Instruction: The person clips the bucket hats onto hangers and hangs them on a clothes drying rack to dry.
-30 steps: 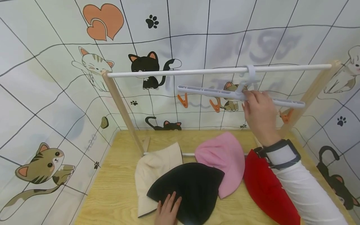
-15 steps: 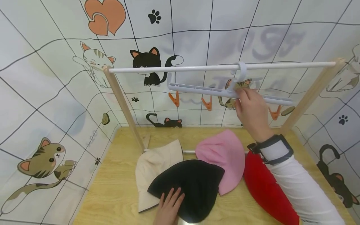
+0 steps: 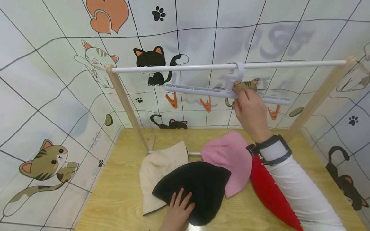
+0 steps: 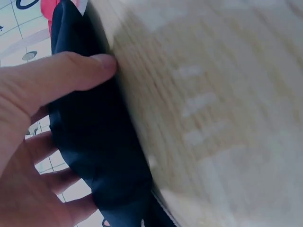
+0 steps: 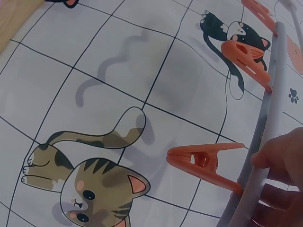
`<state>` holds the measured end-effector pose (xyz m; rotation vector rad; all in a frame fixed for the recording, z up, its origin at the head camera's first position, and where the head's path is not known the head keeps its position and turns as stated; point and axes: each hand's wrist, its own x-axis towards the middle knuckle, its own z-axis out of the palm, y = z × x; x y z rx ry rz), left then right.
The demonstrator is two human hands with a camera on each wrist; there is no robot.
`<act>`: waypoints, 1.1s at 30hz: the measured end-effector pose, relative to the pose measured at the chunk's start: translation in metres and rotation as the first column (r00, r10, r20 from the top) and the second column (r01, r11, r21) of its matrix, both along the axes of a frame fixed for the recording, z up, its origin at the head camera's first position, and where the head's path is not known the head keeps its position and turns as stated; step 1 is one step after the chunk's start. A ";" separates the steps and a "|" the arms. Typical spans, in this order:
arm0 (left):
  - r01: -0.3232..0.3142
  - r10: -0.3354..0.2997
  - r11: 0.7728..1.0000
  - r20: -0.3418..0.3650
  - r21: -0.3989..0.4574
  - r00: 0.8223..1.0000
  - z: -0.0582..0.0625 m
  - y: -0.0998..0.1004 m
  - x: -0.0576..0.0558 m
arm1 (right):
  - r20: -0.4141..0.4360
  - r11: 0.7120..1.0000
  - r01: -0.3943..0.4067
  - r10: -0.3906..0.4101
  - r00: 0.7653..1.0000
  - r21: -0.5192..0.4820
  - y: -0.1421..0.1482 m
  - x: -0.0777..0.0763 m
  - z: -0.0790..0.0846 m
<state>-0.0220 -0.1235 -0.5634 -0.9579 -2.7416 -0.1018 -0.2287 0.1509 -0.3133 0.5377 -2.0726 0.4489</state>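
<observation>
My right hand [image 3: 251,110] grips the middle of a white clip hanger [image 3: 199,91]. The hanger's hook [image 3: 240,70] is looped over the white rod [image 3: 185,67], and its bar tilts slightly down to the right. Orange clips [image 3: 205,105] dangle below the bar; in the right wrist view one clip [image 5: 206,165] is close to my fingers. My left hand [image 3: 178,213] rests on the black bucket hat [image 3: 199,189] with its fingers spread. The left wrist view has the thumb [image 4: 90,71] lying across the dark fabric [image 4: 94,123].
A cream hat [image 3: 159,173] lies partly under the black one. To its right are a pink hat [image 3: 231,160] and a red hat [image 3: 268,192], the red partly covered by my right arm. Wooden posts [image 3: 127,109] hold up the rod above the wooden table [image 3: 107,195].
My right hand has slid the hanger leftward along the rod, its clips moving with it. My left hand stays on the black hat, shifted slightly right.
</observation>
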 end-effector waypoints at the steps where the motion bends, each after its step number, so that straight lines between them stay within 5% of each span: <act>1: 0.000 0.000 1.000 0.011 -0.010 1.000 0.000 0.001 -0.001 | 0.002 1.000 -0.001 0.001 1.000 -0.001 -0.001 0.000 0.000; 10: 0.055 -0.048 0.995 0.091 -0.079 0.995 0.015 0.004 -0.016 | 0.027 1.000 0.016 -0.016 0.999 -0.001 -0.001 -0.003 0.001; 15: 0.139 -0.144 0.984 -0.035 -0.107 0.989 0.020 0.006 -0.020 | 0.044 1.000 0.014 -0.014 0.999 0.003 -0.002 -0.003 0.001; 24: 0.237 -0.233 0.971 -0.256 -0.017 0.938 0.040 0.009 -0.042 | 0.054 1.000 0.024 -0.024 0.998 -0.005 -0.003 -0.004 0.000; 28: 0.207 -0.204 0.978 -0.213 -0.008 0.955 0.054 0.009 -0.051 | 0.066 1.000 0.024 -0.024 0.998 -0.012 -0.003 -0.004 0.001; 33: 0.141 -0.139 0.989 -0.073 0.035 0.988 0.069 0.006 -0.058 | 0.081 1.000 0.018 -0.016 0.997 -0.020 -0.003 -0.005 0.001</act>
